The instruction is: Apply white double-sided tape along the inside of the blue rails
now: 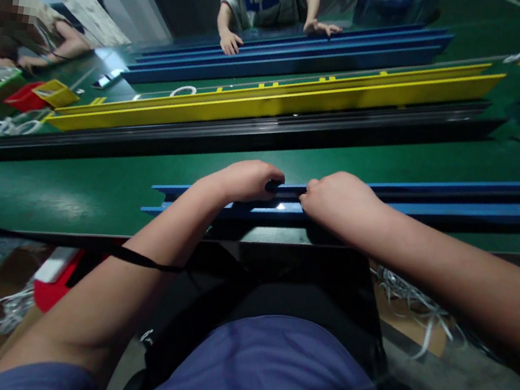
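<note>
Blue channel rail (pixel 434 205) | left hand (pixel 245 181), right hand (pixel 341 202) gripping it

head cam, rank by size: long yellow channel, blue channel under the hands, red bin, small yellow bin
1. Long yellow channel and blue channel: unsure, since the blue is nearer the camera and runs out of frame.
2. Red bin and small yellow bin: look alike, too far off to rank.

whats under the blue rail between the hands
The blue channel lies on the green bench mat. The mat right beneath it is covered, as is the channel's stretch under the left hand and right hand.
</note>
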{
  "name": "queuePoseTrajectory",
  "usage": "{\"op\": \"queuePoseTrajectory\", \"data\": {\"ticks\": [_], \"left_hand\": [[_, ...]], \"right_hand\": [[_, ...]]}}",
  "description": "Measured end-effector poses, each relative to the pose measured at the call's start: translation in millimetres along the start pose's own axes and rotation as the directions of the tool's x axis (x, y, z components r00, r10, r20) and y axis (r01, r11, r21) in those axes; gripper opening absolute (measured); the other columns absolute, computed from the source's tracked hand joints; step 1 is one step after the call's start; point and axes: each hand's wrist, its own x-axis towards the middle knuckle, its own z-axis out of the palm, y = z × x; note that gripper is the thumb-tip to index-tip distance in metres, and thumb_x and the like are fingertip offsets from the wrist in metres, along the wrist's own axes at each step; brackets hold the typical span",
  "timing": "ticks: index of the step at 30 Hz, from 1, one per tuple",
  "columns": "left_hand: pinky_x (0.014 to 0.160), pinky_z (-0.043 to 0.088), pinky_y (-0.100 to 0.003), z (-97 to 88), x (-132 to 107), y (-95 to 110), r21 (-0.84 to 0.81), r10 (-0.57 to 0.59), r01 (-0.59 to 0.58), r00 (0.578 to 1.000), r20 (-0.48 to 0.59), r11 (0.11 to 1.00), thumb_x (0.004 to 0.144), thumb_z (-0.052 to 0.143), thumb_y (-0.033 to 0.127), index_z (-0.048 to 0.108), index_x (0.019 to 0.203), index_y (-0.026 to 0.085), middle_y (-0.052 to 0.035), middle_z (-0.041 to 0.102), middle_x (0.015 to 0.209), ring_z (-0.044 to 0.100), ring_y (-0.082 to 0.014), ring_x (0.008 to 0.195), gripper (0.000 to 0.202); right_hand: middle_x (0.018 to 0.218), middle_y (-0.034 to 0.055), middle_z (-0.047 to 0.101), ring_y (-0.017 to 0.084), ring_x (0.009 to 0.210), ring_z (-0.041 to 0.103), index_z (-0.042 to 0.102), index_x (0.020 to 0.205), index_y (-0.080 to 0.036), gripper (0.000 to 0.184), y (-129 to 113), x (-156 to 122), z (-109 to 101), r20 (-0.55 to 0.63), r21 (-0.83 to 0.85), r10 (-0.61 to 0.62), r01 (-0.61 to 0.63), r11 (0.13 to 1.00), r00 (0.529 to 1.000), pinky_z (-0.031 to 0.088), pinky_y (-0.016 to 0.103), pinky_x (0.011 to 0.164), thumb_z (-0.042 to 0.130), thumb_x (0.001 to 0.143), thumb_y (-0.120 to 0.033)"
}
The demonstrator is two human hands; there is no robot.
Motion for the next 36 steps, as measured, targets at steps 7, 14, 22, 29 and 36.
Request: {"op": "queuePoseTrajectory", "data": {"ticks": [7, 14, 22, 29, 36], "left_hand": [[0.072, 0.041, -0.028, 4.1, 13.8, 11.2, 0.004, 0.049, -0.049, 0.998, -0.042, 0.999, 0.090, 0.064, 0.029, 0.075, 0.106, 0.022, -0.0044, 0.077, 0.105, 0.067, -0.0201, 0.091, 0.020], [0.072, 0.041, -0.030, 17.3, 25.9, 22.1, 0.048, 0.014, -0.007, 0.991, -0.136, 0.999, 0.091, 0.064, 0.033, 0.076, 0.107, 0.022, -0.0072, 0.078, 0.107, 0.070, -0.0233, 0.097, 0.022], [0.070, 0.041, -0.030, 30.9, 31.0, 22.0, -0.045, -0.031, 0.021, 0.973, -0.229, 0.999, 0.093, 0.065, 0.045, 0.078, 0.109, 0.022, -0.0086, 0.079, 0.106, 0.071, -0.0241, 0.095, 0.031], [0.071, 0.043, -0.029, 28.2, 28.6, 22.8, -0.055, -0.042, 0.031, 0.974, -0.222, 0.998, 0.090, 0.066, 0.040, 0.077, 0.115, 0.025, -0.0062, 0.079, 0.111, 0.070, -0.0233, 0.095, 0.031], [0.077, 0.048, -0.028, 25.3, 31.4, 24.8, 0.003, -0.023, 0.024, 0.987, -0.156, 1.000, 0.091, 0.062, 0.035, 0.073, 0.127, 0.025, -0.0072, 0.078, 0.121, 0.072, -0.0246, 0.102, 0.039]], "right_hand": [[0.105, 0.0175, 0.074, 0.033, 0.101, 0.073, 0.081, 0.109, -0.010, 0.027, 0.2, 4.8, -3.3, 0.008, 0.036, 0.012, -0.012, 0.999, 1.000, 0.057, 0.040, 0.089, 0.060, 0.095, -0.001], [0.095, 0.0161, 0.074, 0.032, 0.094, 0.074, 0.081, 0.103, -0.010, 0.026, 2.2, 7.1, 3.3, -0.077, 0.035, 0.010, -0.008, 0.999, 0.997, 0.056, 0.038, 0.084, 0.062, 0.090, 0.000], [0.085, 0.0074, 0.073, 0.023, 0.076, 0.070, 0.084, 0.105, -0.023, 0.025, 26.5, 3.8, 19.7, -0.226, 0.029, -0.042, 0.050, 0.998, 0.973, 0.048, 0.028, 0.072, 0.067, 0.092, -0.010], [0.121, 0.0008, 0.073, 0.019, 0.098, 0.069, 0.071, 0.141, -0.032, 0.046, 71.9, -29.7, 63.6, -0.472, 0.268, 0.034, 0.106, 0.957, 0.881, 0.047, 0.024, 0.077, 0.063, 0.096, -0.023], [0.124, 0.0102, 0.071, 0.028, 0.115, 0.064, 0.077, 0.123, -0.017, 0.038, 82.5, -41.4, 112.7, -0.517, 0.430, 0.439, -0.220, 0.875, 0.735, 0.050, 0.034, 0.096, 0.056, 0.098, -0.035]]}}
